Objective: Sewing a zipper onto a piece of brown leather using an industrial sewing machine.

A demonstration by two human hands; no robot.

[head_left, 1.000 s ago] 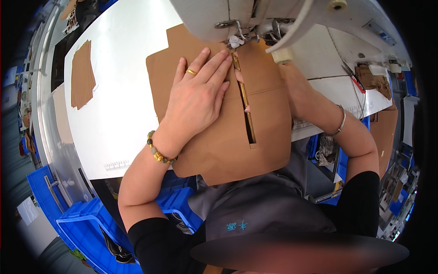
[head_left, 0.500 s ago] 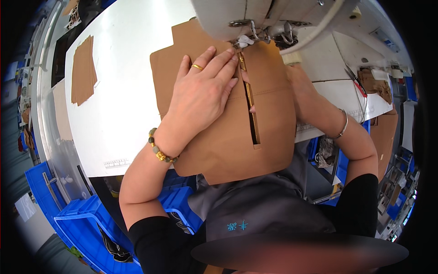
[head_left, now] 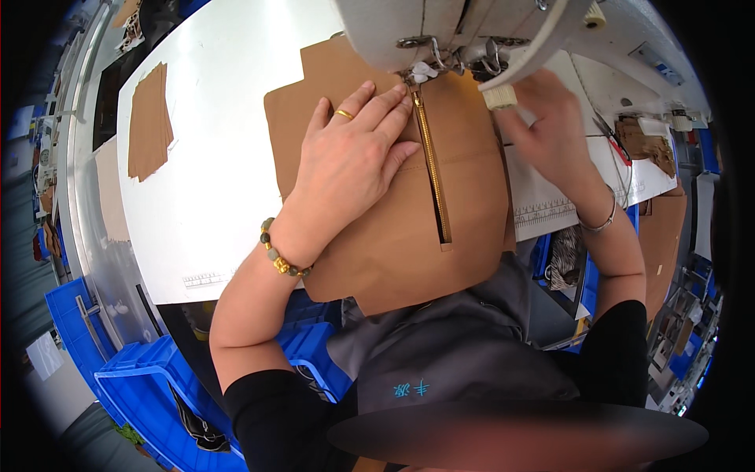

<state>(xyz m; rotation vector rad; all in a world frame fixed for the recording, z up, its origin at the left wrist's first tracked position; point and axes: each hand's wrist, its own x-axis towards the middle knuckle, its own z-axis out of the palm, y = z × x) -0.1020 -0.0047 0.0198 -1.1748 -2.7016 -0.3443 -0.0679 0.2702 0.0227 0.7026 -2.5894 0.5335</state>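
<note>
A brown panel, leather-like, lies under the head of a white sewing machine, its lower edge reaching over my lap. Down its middle runs a slot with a gold-toothed zipper; the upper end sits at the presser foot. My left hand rests flat on the panel left of the zipper, open, fingertips close to the foot. My right hand is off the panel, raised beside the machine head near a white hose with a cream tip. Its fingers are blurred and partly hidden behind the hose.
Brown cut pieces lie on the white table at left, with more scraps at far right. Red-handled scissors lie beside these scraps. Blue bins stand below the table's front edge.
My right hand has come out from under the panel's right side and moved up towards the machine head. The zipper now lies straighter in its slot. My left hand stays in place, thumb spread wider.
</note>
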